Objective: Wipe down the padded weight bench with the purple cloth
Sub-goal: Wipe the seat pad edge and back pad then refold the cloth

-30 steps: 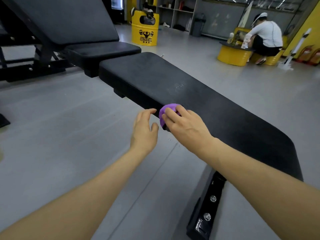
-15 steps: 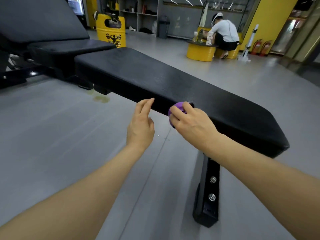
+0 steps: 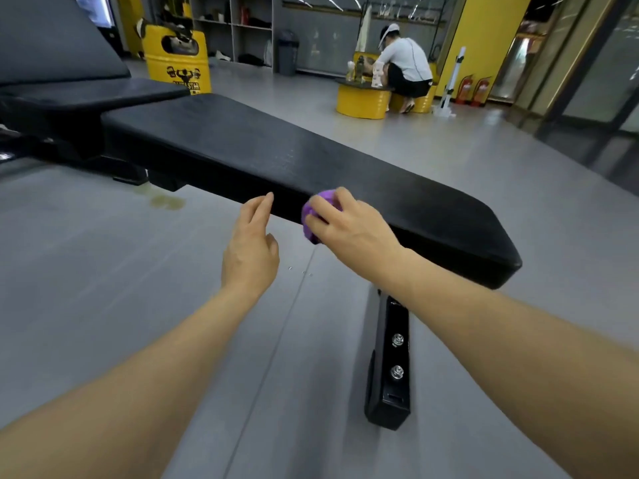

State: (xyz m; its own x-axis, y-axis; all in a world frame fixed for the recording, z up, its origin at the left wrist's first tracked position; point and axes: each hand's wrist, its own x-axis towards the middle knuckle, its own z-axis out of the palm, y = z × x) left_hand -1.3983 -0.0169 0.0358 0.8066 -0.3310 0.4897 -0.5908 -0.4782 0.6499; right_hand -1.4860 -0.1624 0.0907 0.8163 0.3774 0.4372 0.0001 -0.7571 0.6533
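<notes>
From the head camera, the right hand (image 3: 349, 224) curls its fingers around the bunched purple cloth (image 3: 313, 216), pressing it against the near side edge of the black padded bench (image 3: 276, 157). The left hand (image 3: 250, 248) hovers just beside it, fingers relaxed, holding nothing.

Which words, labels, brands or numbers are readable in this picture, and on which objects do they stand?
Yellow metal drum with a black muscle-figure logo: a band of black letters under the logo, cut off by the black padded weight bench; too blurred to read.
White bottles on the low round yellow table: labels too small to read.
No other text shows.
</notes>
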